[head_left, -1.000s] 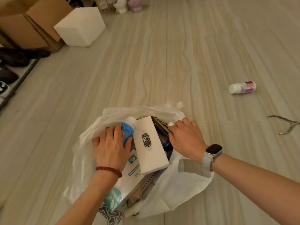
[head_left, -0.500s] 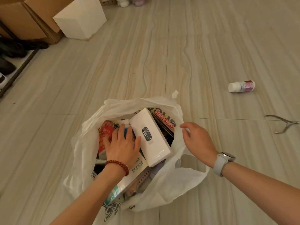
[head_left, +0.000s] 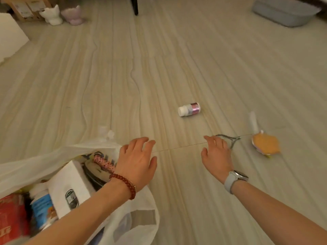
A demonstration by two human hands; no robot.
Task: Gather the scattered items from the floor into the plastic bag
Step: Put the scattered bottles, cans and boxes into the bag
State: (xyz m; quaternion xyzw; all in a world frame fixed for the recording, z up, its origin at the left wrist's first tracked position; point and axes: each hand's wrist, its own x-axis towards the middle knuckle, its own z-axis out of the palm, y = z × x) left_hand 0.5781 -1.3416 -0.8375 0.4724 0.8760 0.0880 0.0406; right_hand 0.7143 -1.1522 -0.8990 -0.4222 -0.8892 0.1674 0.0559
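Observation:
A white plastic bag lies open at the lower left, holding a white box, a blue-labelled bottle, a red can and other items. My left hand hovers open over the bag's right edge, empty. My right hand is spread open low over the floor, its fingertips at the metal nippers. A small white-capped bottle with a pink label lies on its side further out. An orange round item rests right of the nippers.
A grey tub stands at the far right. Two small animal figures and cardboard boxes sit at the far left, next to a white block. A dark furniture leg is at top centre.
Both hands have left the bag. The left hand came out of it and the right hand moved rightward to the nippers. The view swung right, revealing the orange item.

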